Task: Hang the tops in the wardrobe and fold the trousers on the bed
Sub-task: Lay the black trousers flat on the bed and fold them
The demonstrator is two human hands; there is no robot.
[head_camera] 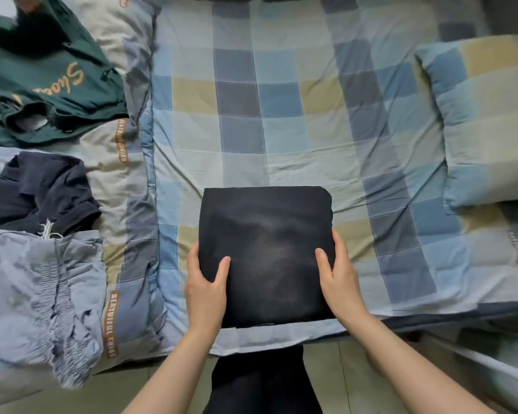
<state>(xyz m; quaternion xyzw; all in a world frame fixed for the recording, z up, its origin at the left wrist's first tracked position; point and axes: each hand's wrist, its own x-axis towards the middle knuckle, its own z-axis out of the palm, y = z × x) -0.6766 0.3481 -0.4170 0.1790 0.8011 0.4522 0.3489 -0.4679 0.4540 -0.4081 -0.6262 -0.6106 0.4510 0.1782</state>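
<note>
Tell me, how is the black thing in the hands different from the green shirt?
The black garment is folded into a neat flat square; the green shirt lies rumpled and unfolded. The black one is plain; the green one has orange writing. Both hands hold the black one; nothing touches the green. Both lie on the bed.

Folded black trousers: matt, faintly fuzzy cloth. Checked bedsheet: creased woven cotton-like cloth. Grey trousers: thin crinkled fabric.
</note>
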